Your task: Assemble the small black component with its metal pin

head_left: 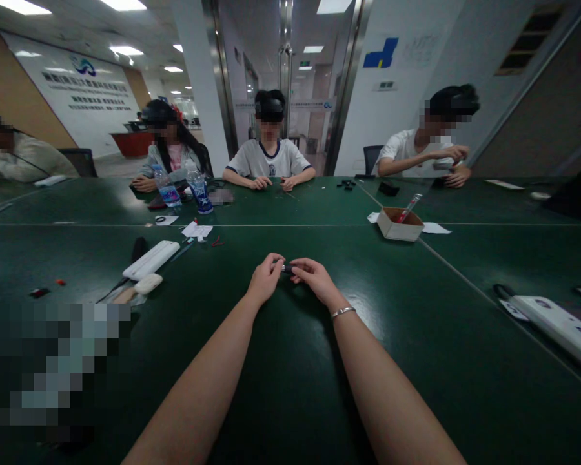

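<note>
Between my hands, above the green table (290, 361), is a small dark cylinder with a shiny silver part (285, 268); its exact kind is too small to make out. The fingers of my left hand (266, 278) pinch its silver end. At the dark end, my right hand (312, 276) grips it with thumb and fingers, and a silver bracelet (343, 312) circles that wrist. Fingertips partly hide the object on both sides.
To the left lie a white power strip (152, 260) and a white rounded item (148, 284). An open box (399, 227) stands ahead right, another power strip (556, 326) nearer right. Two bottles (199, 190) stand far left. Several people sit across the table.
</note>
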`<state>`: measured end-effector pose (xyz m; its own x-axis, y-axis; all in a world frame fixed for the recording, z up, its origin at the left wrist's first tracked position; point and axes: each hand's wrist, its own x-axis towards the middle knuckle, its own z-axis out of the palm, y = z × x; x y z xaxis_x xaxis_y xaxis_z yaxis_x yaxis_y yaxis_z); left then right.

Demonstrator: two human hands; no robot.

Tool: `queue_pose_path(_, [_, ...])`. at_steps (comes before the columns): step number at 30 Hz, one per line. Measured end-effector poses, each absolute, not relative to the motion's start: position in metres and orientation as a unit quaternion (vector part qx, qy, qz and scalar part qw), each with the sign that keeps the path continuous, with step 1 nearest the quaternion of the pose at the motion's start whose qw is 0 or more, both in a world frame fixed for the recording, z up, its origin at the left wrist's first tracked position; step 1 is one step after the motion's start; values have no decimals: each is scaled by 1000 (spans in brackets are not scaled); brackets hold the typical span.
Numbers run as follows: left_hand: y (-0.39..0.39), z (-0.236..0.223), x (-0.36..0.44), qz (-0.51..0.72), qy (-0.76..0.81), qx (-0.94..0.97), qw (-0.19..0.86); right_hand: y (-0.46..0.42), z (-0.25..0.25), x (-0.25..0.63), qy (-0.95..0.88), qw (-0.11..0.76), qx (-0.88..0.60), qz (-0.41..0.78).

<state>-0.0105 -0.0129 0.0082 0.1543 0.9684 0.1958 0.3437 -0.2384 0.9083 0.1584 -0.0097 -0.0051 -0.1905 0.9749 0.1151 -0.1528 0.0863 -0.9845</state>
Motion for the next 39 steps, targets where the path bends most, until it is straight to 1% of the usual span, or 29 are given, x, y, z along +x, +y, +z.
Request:
queue_pose_path(6, [-7,-2,-11,430,504,646,379,-10,-5,158,-555,501,-375,548])
queue_pose_path(9, [-6,-1,-12,421,516,652,364,-9,-7,156,-577,492,-391,522])
queue_pose_path(11, [-7,2,-13,406,529,666,334,-9,-9,153,-605,475,-427,475])
queue_pose_path(16, [-13,13,-13,373,554,696,265,-13,-8,145,-678,426,-511,313])
queue_pose_path(20, [-19,17,-6,337,563,718,233,-13,-4,145,-688,420,-523,277])
queue_pose_path(23, [-27,19,2,303,551,749,210,-16,0,151,-681,379,-535,325])
queue_pose_path(25, [-34,21,5,279,542,763,215,-23,2,157,-654,354,-523,415])
queue_pose_path(26, [-39,23,5,266,540,767,224,-28,3,159,-633,357,-502,469])
queue_pose_path(28, [-49,25,3,240,532,774,244,-42,5,163,-583,395,-441,556])
queue_pose_path(30, [-64,27,-1,219,522,784,256,-57,8,163,-543,430,-397,602])
queue_pose_path(32, [-83,29,-6,202,522,787,259,-73,10,159,-548,415,-383,617])
queue_pose_path(34, [-107,34,-10,185,520,788,273,-89,12,155,-581,375,-385,611])
queue_pose_path(37, [-150,50,-20,151,461,813,323,-116,17,155,-612,328,-400,598])
queue_pose_path(38, [-164,58,-26,143,450,819,325,-125,20,158,-613,323,-409,594])
queue_pose_path(39, [-177,65,-34,149,465,818,304,-135,23,164,-608,324,-423,589])
